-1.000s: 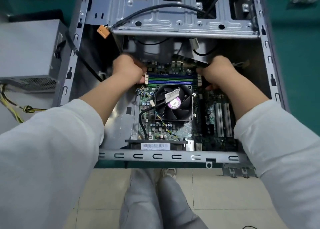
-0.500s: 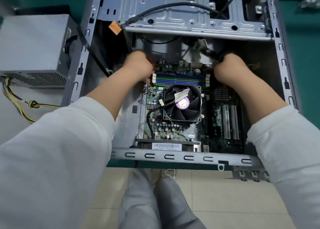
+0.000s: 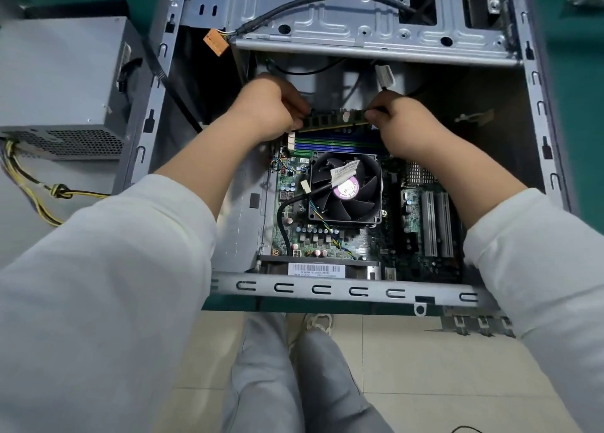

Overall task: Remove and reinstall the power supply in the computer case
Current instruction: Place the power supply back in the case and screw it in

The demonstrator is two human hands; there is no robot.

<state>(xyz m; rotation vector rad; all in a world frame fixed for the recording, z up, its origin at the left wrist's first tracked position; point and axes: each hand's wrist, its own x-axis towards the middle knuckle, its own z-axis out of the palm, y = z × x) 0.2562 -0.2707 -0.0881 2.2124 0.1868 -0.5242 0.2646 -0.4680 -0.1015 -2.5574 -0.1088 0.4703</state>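
Above the blue and green memory slots [image 3: 340,143] at the far edge of the green motherboard [image 3: 333,236], a long dark memory stick with a gold lower edge [image 3: 333,119] now hangs clear of its socket. Half a second ago both fists were pressed low at the slot ends and no stick showed between them. The left hand [image 3: 264,109] pinches its left end and the right hand [image 3: 400,122] pinches its right end, so the two hands are apart along the stick. The grey metal power supply box [image 3: 62,82] sits outside the open grey steel computer case [image 3: 353,292], just beside its left wall, with yellow and black wires [image 3: 36,184] trailing near it. Removal looks done; I judge this memory pull a side step, with reinstalling the supply not yet begun.
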